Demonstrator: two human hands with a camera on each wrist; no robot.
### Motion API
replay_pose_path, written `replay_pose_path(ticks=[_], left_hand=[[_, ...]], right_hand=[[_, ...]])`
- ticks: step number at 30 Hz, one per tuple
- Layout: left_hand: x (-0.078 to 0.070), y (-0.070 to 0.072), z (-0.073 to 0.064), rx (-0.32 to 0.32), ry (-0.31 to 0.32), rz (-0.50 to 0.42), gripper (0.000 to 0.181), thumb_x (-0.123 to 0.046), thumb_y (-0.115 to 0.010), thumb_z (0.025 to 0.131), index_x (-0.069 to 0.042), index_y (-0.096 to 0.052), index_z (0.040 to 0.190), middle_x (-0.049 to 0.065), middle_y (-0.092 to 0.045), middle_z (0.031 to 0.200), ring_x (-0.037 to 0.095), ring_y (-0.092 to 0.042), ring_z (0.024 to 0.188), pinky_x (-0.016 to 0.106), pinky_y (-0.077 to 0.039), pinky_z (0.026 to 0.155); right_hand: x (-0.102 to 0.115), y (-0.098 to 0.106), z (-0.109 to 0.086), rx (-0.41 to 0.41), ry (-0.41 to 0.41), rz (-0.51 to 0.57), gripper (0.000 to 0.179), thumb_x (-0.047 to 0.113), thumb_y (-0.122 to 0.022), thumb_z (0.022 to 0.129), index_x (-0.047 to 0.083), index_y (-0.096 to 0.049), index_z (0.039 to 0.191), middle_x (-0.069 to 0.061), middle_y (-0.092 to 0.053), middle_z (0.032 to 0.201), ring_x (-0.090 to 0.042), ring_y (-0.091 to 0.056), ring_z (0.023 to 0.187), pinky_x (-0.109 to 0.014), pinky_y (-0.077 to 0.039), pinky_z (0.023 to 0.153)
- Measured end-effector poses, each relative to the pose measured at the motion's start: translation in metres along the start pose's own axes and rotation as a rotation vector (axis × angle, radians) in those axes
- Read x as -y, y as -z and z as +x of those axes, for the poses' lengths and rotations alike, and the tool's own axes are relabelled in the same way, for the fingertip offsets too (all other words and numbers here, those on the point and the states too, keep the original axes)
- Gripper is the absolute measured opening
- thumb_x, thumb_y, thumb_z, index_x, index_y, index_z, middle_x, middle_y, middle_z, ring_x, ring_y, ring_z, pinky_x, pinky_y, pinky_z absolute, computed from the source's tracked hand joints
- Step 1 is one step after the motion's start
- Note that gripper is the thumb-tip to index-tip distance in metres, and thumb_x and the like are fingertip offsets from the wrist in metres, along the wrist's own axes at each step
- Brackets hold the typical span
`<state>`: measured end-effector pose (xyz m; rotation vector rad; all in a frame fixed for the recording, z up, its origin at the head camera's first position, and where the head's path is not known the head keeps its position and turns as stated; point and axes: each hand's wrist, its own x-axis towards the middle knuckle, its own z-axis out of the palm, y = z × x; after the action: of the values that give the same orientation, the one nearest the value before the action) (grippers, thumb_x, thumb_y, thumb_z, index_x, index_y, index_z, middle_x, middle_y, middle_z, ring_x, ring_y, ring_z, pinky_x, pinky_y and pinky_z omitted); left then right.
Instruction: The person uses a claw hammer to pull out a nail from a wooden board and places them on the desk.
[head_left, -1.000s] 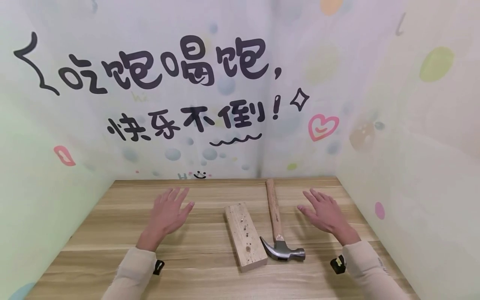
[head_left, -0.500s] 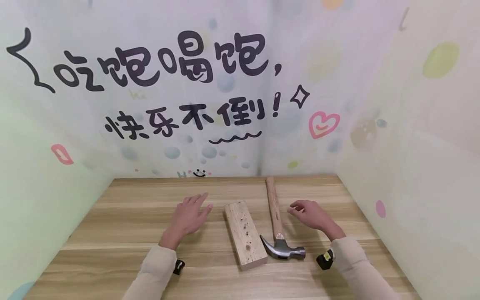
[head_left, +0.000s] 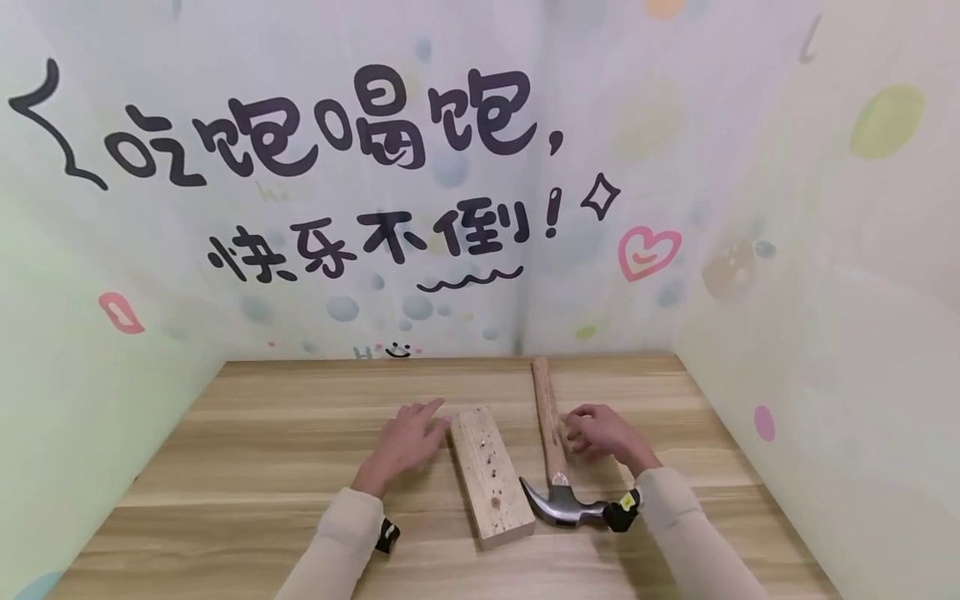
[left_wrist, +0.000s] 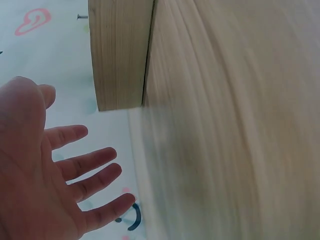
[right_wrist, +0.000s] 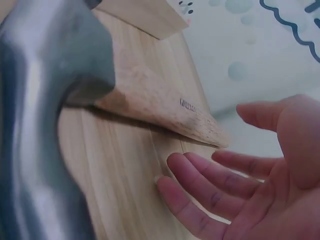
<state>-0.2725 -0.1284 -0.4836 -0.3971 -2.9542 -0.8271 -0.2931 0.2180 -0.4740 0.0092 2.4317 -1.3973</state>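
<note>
A wooden block (head_left: 491, 475) lies on the table with nails standing in its top. In the left wrist view one nail (left_wrist: 82, 17) juts from the block's side-on top face. My left hand (head_left: 408, 440) hovers beside the block's far left corner, fingers spread, holding nothing. To the right of the block rests a claw hammer (head_left: 551, 425), its steel head near me and its wooden handle pointing away. Close to that handle is my right hand (head_left: 603, 433); in the right wrist view its fingers (right_wrist: 200, 185) are loosely bent and apart from the handle.
The wood-grain table (head_left: 247, 450) ends at a patterned back wall (head_left: 337, 325) with black lettering. Side walls stand left and right. A black wrist camera (head_left: 621, 510) on the right sleeve overlaps the hammer's striking face in the head view.
Both hands have moved inward, the left toward the block and the right toward the hammer handle. The right fingers have bent somewhat. Block and hammer lie where they were.
</note>
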Motion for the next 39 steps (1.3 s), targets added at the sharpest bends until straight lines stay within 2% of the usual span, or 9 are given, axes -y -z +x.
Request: replay_pose_path(ticks=[6,11,14,17,22,26,32,39], left_hand=[[-0.006,-0.011,0.008,0.013,0.02,-0.055,0.053,-0.043,-0.04,0.105,-0.011,-0.047,0.147,0.023,-0.05,0.143,0.046,-0.043,0.133,0.06,-0.035,0.107],[-0.011,-0.019,0.016,0.027,0.032,-0.085,0.053,-0.042,-0.038,0.105,-0.01,-0.048,0.146,0.023,-0.051,0.142,0.045,-0.044,0.133,0.059,-0.036,0.106],[-0.015,-0.024,0.02,0.039,0.045,-0.11,0.053,-0.042,-0.037,0.106,-0.009,-0.048,0.146,0.024,-0.05,0.143,0.045,-0.042,0.134,0.06,-0.035,0.107],[-0.018,-0.029,0.023,0.042,0.05,-0.125,0.052,-0.04,-0.036,0.106,-0.008,-0.048,0.145,0.024,-0.049,0.143,0.046,-0.041,0.134,0.061,-0.034,0.107],[-0.023,-0.035,0.027,0.038,0.053,-0.134,0.05,-0.037,-0.034,0.107,-0.006,-0.05,0.143,0.023,-0.051,0.142,0.046,-0.043,0.132,0.06,-0.034,0.107],[-0.028,-0.038,0.027,0.028,0.064,-0.117,0.049,-0.035,-0.033,0.108,-0.005,-0.052,0.141,0.023,-0.054,0.137,0.045,-0.047,0.128,0.058,-0.037,0.105],[-0.033,-0.04,0.026,0.012,0.064,-0.076,0.046,-0.033,-0.035,0.107,-0.005,-0.057,0.136,0.024,-0.057,0.129,0.044,-0.05,0.12,0.058,-0.04,0.099],[-0.034,-0.042,0.025,0.001,0.067,-0.028,0.044,-0.034,-0.036,0.107,-0.006,-0.059,0.133,0.022,-0.058,0.125,0.041,-0.05,0.117,0.057,-0.041,0.096]], right_hand=[[0.0,-0.006,0.007,-0.025,-0.092,0.118,0.056,0.033,-0.053,0.101,-0.01,-0.046,0.134,-0.024,-0.066,0.105,-0.029,-0.07,0.084,-0.043,-0.058,0.072],[0.001,-0.015,0.014,-0.071,-0.152,0.186,0.059,0.035,-0.059,0.097,-0.011,-0.046,0.131,-0.021,-0.064,0.098,-0.026,-0.067,0.076,-0.04,-0.058,0.068],[0.001,-0.022,0.016,-0.123,-0.162,0.164,0.054,0.038,-0.065,0.093,-0.009,-0.055,0.118,-0.017,-0.066,0.091,-0.025,-0.066,0.072,-0.038,-0.058,0.065],[0.002,-0.029,0.017,-0.173,-0.163,0.104,0.047,0.041,-0.071,0.088,-0.004,-0.063,0.098,-0.013,-0.066,0.082,-0.024,-0.064,0.068,-0.036,-0.055,0.059],[0.006,-0.036,0.019,-0.245,-0.151,-0.006,0.041,0.039,-0.078,0.082,0.002,-0.06,0.08,-0.008,-0.06,0.065,-0.018,-0.058,0.057,-0.029,-0.046,0.047],[0.008,-0.037,0.022,-0.26,-0.153,-0.027,0.036,0.033,-0.079,0.08,0.004,-0.059,0.073,-0.004,-0.055,0.056,-0.014,-0.052,0.049,-0.026,-0.04,0.042],[0.004,-0.036,0.024,-0.227,-0.16,-0.001,0.033,0.032,-0.076,0.08,0.004,-0.059,0.073,-0.001,-0.051,0.053,-0.01,-0.045,0.046,-0.023,-0.037,0.042],[-0.002,-0.032,0.024,-0.194,-0.117,0.1,0.032,0.03,-0.069,0.082,0.0,-0.059,0.087,-0.004,-0.058,0.07,-0.013,-0.056,0.06,-0.025,-0.048,0.054]])
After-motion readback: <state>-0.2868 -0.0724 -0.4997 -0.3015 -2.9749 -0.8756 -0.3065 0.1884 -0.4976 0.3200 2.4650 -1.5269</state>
